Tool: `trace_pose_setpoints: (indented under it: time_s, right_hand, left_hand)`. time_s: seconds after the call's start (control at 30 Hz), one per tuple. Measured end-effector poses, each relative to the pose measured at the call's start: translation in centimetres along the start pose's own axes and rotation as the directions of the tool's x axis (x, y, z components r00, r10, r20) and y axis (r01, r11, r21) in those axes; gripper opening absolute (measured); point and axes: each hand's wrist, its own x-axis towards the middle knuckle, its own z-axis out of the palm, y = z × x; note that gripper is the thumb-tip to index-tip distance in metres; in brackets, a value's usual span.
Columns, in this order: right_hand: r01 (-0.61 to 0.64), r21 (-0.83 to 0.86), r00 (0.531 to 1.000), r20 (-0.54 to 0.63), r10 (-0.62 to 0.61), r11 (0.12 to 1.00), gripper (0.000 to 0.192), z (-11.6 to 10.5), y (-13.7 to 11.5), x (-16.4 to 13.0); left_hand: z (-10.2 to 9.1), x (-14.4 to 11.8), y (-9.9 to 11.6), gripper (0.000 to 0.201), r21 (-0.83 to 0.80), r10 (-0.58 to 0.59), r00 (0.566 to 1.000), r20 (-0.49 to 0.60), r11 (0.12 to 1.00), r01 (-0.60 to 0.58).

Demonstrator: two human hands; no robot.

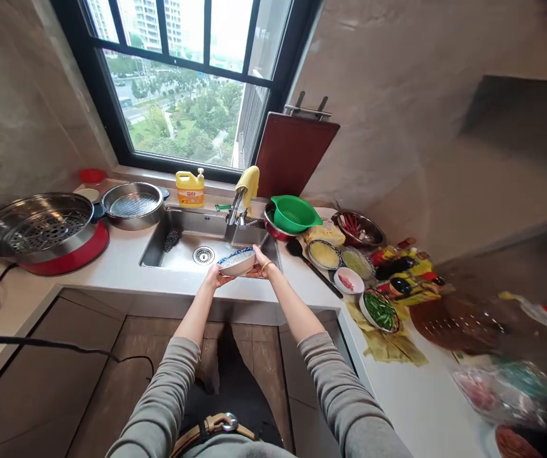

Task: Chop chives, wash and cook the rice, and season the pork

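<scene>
Grey sleeves [345,388] and a tan belt [219,425] lie nearest the head camera. Beyond them, the left hand [215,278] and right hand [260,266] hold 1 blue-rimmed bowl [238,266] between them, each grip curled around its own side.

It sits above the front edge of the sink [152,253]. Open room lies ahead and to the left, over the drain [203,255], with a dark scrubber [173,238] by the left wall; the faucet [236,207], draped in yellow cloth, stands beyond. Left of the basin, bare tabletop [125,257] reaches the red-based steamer [68,248]. On the right, a black ladle [314,267] slants toward the front edge, with filled dishes crowded behind.

Being round, the bowl has no true long axis; its mouth faces mostly upward, and its rim line climbs from left to right.

On the yellow pump bottle [190,188], pale characters seem to read 立白; its smaller print is illegible.
</scene>
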Motion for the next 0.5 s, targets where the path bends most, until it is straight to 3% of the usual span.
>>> trace_pose_setpoints:
  time_s: [0.1, 0.17, 0.27, 0.37, 0.5]
  right_hand:
    - [0.274, -0.283, 0.943, -0.110, -0.315, 0.919, 0.037, -1.6, -2.7, 5.5]
    - [0.358, -0.348, 0.901, -0.113, -0.418, 0.866, 0.031, -2.5, -4.9, 9.0]
    - [0.451, -0.377, 0.857, -0.071, -0.511, 0.809, 0.022, -3.0, -8.0, 14.0]
    - [0.502, -0.382, 0.836, -0.016, -0.549, 0.776, 0.003, -3.1, -10.3, 18.1]
    - [0.462, -0.405, 0.870, 0.034, -0.492, 0.789, 0.030, -2.7, -11.0, 21.3]
  left_hand:
    - [-0.1, 2.9, 2.2, 0.053, 0.026, 0.085, 0.994, -0.074, 0.996, -0.083]
    - [-0.5, 4.5, 3.5, 0.063, 0.155, 0.222, 0.962, -0.161, 0.968, -0.198]
    - [-1.6, 6.0, 4.7, 0.064, 0.352, 0.386, 0.886, -0.255, 0.891, -0.287]
    - [-3.1, 6.6, 5.6, 0.062, 0.332, 0.388, 0.863, -0.322, 0.900, -0.281]
    - [-4.9, 6.8, 6.7, 0.068, 0.210, 0.340, 0.861, -0.379, 0.937, -0.277]
